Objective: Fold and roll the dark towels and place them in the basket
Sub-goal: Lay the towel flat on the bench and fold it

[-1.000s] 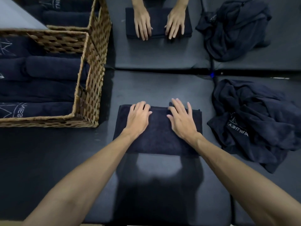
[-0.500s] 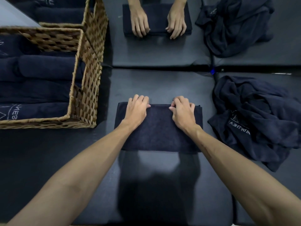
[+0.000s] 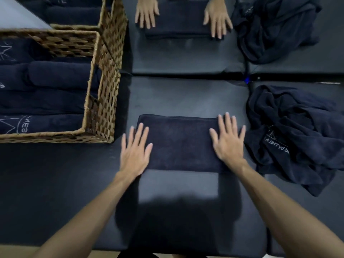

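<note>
A dark towel (image 3: 179, 142), folded into a flat rectangle, lies on the dark table straight in front of me. My left hand (image 3: 135, 151) lies flat with spread fingers on its left edge. Over on the towel's right edge my right hand (image 3: 228, 140) presses down, fingers straight. A wicker basket (image 3: 101, 101) stands at the left and holds several rolled dark towels (image 3: 55, 75).
A loose heap of dark towels (image 3: 297, 136) lies just right of my right hand. Across the table another person's hands (image 3: 217, 17) press flat on a folded towel (image 3: 178, 21), with a second dark heap (image 3: 275, 28) and a second basket (image 3: 113, 15) beyond.
My hands were close together with curled fingers at the towel's far edge. They have slid apart to its left and right edges and now lie flat with spread fingers.
</note>
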